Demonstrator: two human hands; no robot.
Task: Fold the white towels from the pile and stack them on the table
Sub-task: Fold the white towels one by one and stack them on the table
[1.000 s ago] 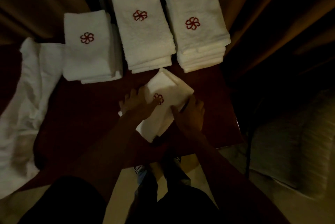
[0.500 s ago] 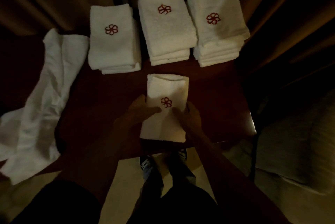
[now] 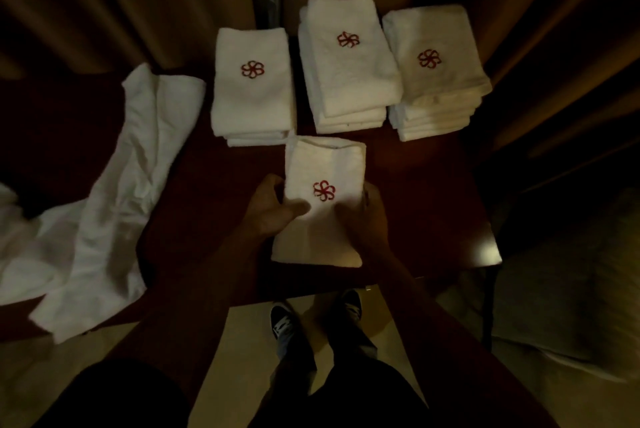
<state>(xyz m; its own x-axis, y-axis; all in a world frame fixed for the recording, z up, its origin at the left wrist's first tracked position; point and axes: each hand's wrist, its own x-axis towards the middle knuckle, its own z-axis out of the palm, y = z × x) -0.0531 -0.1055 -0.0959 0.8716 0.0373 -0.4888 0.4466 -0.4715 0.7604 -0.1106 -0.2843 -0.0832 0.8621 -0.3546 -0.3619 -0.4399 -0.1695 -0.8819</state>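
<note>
A folded white towel (image 3: 323,164) with a red flower emblem is held over the dark red table (image 3: 426,206). My left hand (image 3: 273,211) grips its left edge, thumb on top. My right hand (image 3: 372,216) grips its right edge. Behind it stand three stacks of folded towels: a left stack (image 3: 252,95), a middle stack (image 3: 346,74) and a right stack (image 3: 436,81). Unfolded white towels (image 3: 114,199) lie in a loose pile at the left.
Curtains hang behind the table. The table's right front corner (image 3: 491,254) is near a pale cushioned seat (image 3: 568,306). My feet in dark shoes (image 3: 284,320) stand on the pale floor at the table's front edge.
The folded towel has gone from skewed to straight and moved toward the stacks. Both hands shifted from pressing on top to gripping its two sides.
</note>
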